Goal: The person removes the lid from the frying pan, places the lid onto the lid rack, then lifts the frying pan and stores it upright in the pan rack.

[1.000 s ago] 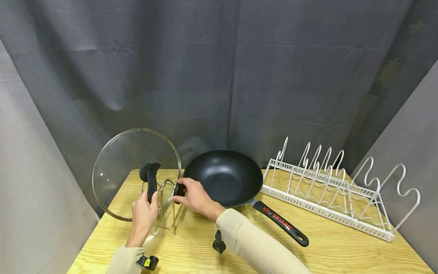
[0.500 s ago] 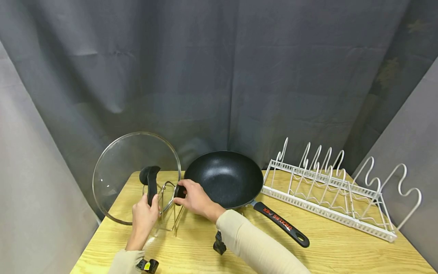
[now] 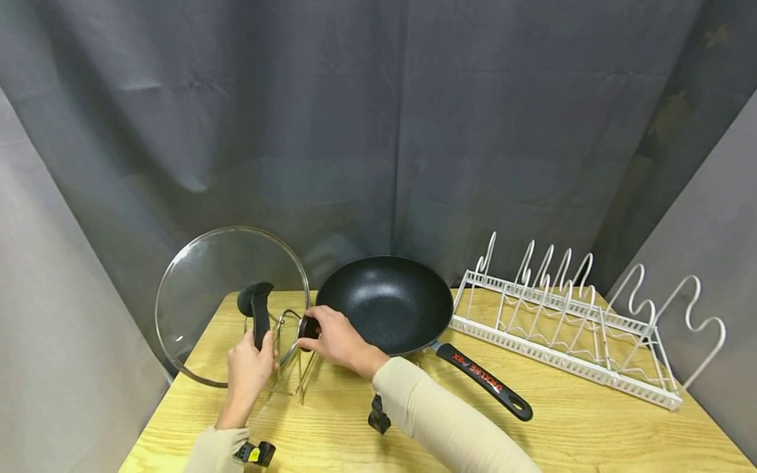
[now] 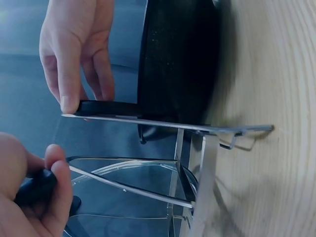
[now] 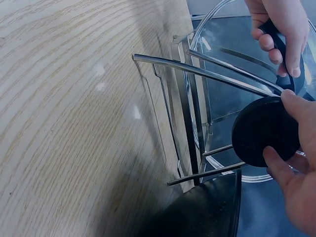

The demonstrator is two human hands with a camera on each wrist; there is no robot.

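My left hand (image 3: 251,371) grips the black handle (image 3: 260,318) of a large round glass lid (image 3: 204,295). The lid stands nearly upright at the left of the table, its lower part in a metal wire stand (image 4: 203,182). On the right side of that stand, my right hand (image 3: 340,338) pinches a round black disc (image 5: 261,131) between thumb and fingers. In the right wrist view the disc's flat face shows, with a fingertip resting on it. Just right of the stand sits a black wok (image 3: 384,305).
The wok's long black handle (image 3: 485,382) points toward the front right. A white wire rack (image 3: 564,351) with tall wavy dividers stands at the right. Behind the wooden table (image 3: 331,440) hangs a grey curtain (image 3: 378,131).
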